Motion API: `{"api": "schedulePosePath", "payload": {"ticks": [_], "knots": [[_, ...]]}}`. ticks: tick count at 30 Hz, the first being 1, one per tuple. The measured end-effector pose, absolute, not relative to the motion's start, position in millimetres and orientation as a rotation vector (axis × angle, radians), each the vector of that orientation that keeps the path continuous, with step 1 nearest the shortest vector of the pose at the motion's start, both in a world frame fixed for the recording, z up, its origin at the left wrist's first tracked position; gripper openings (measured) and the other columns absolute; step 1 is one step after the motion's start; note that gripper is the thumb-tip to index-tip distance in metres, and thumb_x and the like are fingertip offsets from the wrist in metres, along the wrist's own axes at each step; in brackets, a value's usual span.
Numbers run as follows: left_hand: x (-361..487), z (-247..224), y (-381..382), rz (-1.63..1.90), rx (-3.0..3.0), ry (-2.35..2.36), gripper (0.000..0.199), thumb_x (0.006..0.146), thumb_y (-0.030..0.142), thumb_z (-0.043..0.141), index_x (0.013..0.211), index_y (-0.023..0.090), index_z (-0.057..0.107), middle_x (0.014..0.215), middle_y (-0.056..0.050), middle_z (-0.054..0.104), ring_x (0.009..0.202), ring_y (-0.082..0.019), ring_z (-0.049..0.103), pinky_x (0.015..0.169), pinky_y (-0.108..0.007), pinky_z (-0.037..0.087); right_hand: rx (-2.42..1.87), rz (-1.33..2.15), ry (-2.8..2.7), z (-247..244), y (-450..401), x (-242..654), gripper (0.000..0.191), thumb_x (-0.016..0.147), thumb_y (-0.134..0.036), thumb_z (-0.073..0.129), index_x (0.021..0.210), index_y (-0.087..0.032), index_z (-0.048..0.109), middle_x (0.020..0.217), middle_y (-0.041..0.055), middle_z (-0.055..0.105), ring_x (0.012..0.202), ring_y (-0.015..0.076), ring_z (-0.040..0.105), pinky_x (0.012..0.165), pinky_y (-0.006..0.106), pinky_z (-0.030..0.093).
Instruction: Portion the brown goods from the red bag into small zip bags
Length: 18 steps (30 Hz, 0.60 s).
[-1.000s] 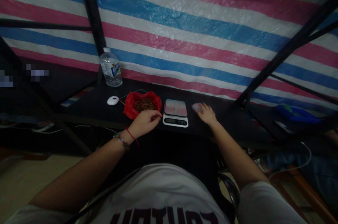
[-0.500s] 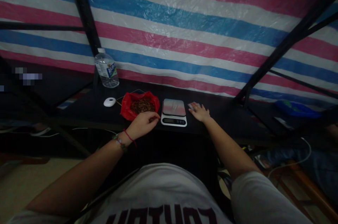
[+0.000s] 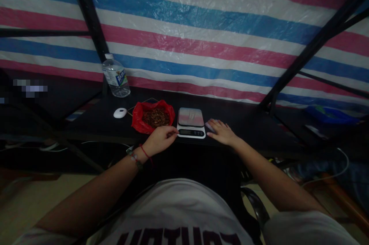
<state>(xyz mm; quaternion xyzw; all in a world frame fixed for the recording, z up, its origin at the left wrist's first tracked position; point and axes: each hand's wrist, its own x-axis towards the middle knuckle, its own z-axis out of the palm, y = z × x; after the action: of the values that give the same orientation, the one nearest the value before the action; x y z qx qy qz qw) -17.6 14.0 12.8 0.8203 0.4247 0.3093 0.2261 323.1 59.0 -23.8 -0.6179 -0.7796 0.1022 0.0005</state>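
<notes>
A white kitchen scale (image 3: 191,133) with a shiny square plate and a dark display strip sits on the black table. My left hand (image 3: 162,139) is at its front left corner, fingertips pressed together and seeming to touch the edge; whatever may be between them is hidden. Just behind that hand stands an open red plastic bag (image 3: 138,117) filled with small brown pieces (image 3: 156,116). To the right of the scale, my right hand (image 3: 223,132) lies with fingers stretched out over a small, pale, thin plastic-looking piece (image 3: 211,125), mostly covered.
A clear bottle (image 3: 117,77) stands at the back left, with a white oval mouse-like object (image 3: 120,112) before it. Dark metal posts (image 3: 89,14) frame the table (image 3: 239,112) on both sides. A striped plastic sheet (image 3: 196,41) hangs behind. A blue tray-like item (image 3: 331,115) lies far right.
My left hand has moved slightly right, from the bag's edge to the corner of the scale. My right hand has drawn a little nearer to me. The view has shifted slightly.
</notes>
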Motion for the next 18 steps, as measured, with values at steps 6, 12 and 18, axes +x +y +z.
{"api": "schedulePosePath", "payload": {"ticks": [6,12,18], "knots": [[11,9,6,0.822,2.354,0.999,0.020,0.084,0.020,0.052,0.095,0.019,0.068,0.091,-0.004,0.070,0.082,-0.016,0.065,0.075,-0.027,0.049,-1.676,0.273,-2.609,-33,-6,339,0.088,0.072,-0.048,0.069,0.148,-0.038,0.026,0.157,-0.0027,0.019,0.145,0.0308,0.013,0.117,0.054,0.011],[39,22,13,0.883,2.385,0.868,0.029,0.080,0.019,0.060,0.108,0.018,0.063,0.108,-0.007,0.067,0.100,-0.020,0.063,0.092,-0.035,0.049,-1.260,0.593,-2.282,-22,-10,345,0.041,0.095,-0.034,0.038,0.131,-0.030,0.056,0.140,0.0058,0.051,0.132,0.0254,0.043,0.110,0.053,0.030],[48,43,29,0.979,2.228,0.740,0.074,0.074,0.040,0.072,0.137,0.014,0.041,0.137,-0.017,0.050,0.125,-0.028,0.050,0.103,-0.042,0.043,-1.046,0.886,-1.966,31,5,290,0.038,0.090,-0.049,0.050,0.111,-0.024,0.069,0.115,0.0075,0.062,0.105,0.0233,0.059,0.098,0.041,0.044]]}}
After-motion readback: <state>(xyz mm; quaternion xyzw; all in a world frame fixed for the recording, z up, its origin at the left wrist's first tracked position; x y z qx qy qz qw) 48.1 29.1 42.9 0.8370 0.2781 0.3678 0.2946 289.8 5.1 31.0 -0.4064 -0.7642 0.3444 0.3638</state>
